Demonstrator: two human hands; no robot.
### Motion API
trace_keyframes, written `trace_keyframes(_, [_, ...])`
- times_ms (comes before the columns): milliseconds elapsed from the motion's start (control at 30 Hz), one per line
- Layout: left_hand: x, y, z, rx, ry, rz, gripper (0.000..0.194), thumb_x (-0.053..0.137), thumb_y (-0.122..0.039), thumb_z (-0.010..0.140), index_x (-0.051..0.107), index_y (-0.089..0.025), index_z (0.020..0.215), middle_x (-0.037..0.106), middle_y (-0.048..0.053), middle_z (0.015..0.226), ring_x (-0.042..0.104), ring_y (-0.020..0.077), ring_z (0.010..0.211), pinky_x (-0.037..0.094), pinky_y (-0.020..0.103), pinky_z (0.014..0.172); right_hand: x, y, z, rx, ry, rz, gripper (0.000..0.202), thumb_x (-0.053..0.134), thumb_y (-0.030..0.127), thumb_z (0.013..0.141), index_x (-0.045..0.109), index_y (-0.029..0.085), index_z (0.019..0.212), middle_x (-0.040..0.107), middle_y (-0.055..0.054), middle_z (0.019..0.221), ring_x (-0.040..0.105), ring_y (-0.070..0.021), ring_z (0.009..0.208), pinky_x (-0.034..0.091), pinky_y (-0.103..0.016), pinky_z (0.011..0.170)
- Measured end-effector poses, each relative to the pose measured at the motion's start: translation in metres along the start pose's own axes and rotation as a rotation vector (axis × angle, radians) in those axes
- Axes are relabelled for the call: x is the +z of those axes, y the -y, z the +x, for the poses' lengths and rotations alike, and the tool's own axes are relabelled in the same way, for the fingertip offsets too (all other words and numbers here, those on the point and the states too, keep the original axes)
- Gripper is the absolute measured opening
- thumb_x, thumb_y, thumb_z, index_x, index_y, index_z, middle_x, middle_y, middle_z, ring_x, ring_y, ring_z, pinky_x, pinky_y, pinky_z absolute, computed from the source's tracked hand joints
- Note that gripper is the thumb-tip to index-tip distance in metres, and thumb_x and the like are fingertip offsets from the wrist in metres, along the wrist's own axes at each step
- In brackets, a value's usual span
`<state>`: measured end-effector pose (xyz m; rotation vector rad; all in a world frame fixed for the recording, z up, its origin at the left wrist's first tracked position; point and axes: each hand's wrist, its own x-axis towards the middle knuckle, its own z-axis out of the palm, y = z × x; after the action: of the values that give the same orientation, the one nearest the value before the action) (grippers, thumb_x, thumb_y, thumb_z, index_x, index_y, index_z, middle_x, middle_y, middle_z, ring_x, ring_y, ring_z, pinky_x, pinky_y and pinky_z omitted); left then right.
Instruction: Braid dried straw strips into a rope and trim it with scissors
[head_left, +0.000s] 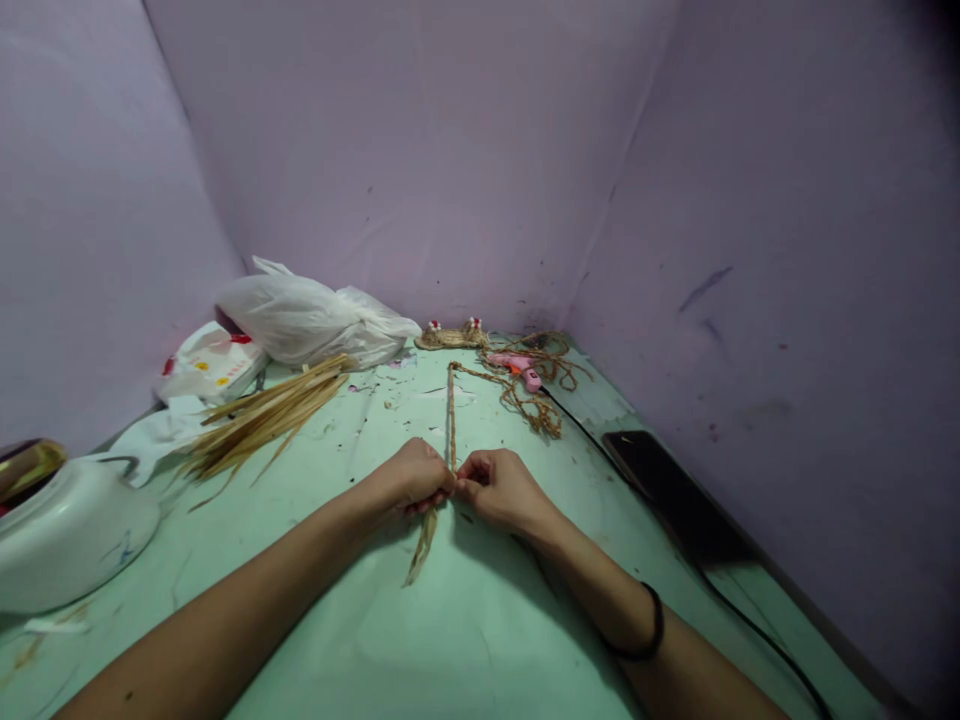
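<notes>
Right, both hands meet at mid-view: the fingers of the left hand (420, 478) are closed around the lower part of a slim tan cord (452, 420), and the right hand (501, 488) pinches it just beside them, thumb to fingertip. From that grip the cord runs straight away from me, lying over the worktop (360, 640); it looks even and tightly wound — twisted or braided, I can't tell from here. Paler, flat, frayed fibre ends (422, 552) stick out on the near side, below the left hand.

For moving, I read open green surface on both sides of the cord and between the two forearms. Leftward, the room ends at a fanned bundle of dry strands (270, 415), with a white pot (82, 525) nearer me at the picture's edge. Rightward, a black cable (600, 450) slants past a dark flat slab (675, 490) — phone-like — lying along the worktop's edge beside the lilac wall (787, 300). At the back, close to the wall, I see a white bag (300, 310), a woven piece (451, 339) with red and white bits, and a pink glue gun (510, 361) by a tangle of brown cord (536, 410).
</notes>
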<state>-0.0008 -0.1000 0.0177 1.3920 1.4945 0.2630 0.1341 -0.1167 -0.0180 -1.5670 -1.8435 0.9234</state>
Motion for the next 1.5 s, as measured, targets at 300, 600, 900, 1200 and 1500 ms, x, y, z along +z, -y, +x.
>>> trace_keyframes(300, [0.007,0.003,0.002,-0.05,-0.02,-0.071,0.018,0.051,-0.016,0.052,0.041,-0.015,0.037,0.031,-0.004,0.026,0.027,0.0057,0.026,0.019,0.02,0.031,-0.013,0.027,-0.02,0.066,-0.005,-0.254,0.018,0.054,0.027,0.064,0.069,0.016,0.064,0.063,-0.005,0.055,0.045,-0.0113,0.049,0.026,-0.022,0.045])
trace_keyframes(600, [-0.01,0.008,0.005,0.139,0.154,-0.189,0.008,0.053,-0.018,0.05,0.05,-0.014,0.045,0.039,-0.004,0.032,0.029,0.0052,0.027,0.017,0.019,0.028,-0.01,0.036,-0.03,-0.089,0.115,-0.189,0.018,0.051,0.016,0.062,0.069,0.016,0.063,0.062,0.0,0.055,0.044,-0.0087,0.048,0.028,-0.02,0.046])
trace_keyframes(900, [-0.014,0.01,0.008,0.186,0.211,-0.257,0.006,0.054,-0.018,0.05,0.053,-0.013,0.048,0.035,-0.006,0.032,0.021,0.003,0.026,0.009,0.02,0.029,-0.04,0.011,-0.005,0.18,0.099,0.132,0.023,0.058,0.029,0.067,0.061,0.012,0.051,0.057,-0.002,0.045,0.044,-0.0075,0.04,0.032,-0.019,0.042])
trace_keyframes(1200, [-0.008,0.014,0.013,0.309,0.239,-0.316,0.008,0.058,-0.019,0.05,0.057,-0.011,0.051,0.039,-0.005,0.036,0.026,0.0036,0.034,0.015,0.02,0.035,-0.043,0.008,0.05,0.374,-0.15,0.607,0.01,0.057,0.007,0.062,0.058,0.012,0.071,0.06,-0.001,0.057,0.052,-0.0084,0.047,0.046,-0.021,0.051])
trace_keyframes(1500, [-0.013,0.024,0.015,0.511,0.302,-0.165,0.012,0.039,-0.008,0.054,0.039,-0.015,0.044,0.026,-0.006,0.044,0.026,0.0042,0.044,0.018,0.02,0.041,-0.055,-0.003,0.194,0.122,-0.358,-0.407,0.024,0.05,0.029,0.07,0.067,0.013,0.075,0.064,-0.007,0.066,0.06,-0.0188,0.069,0.043,-0.026,0.064])
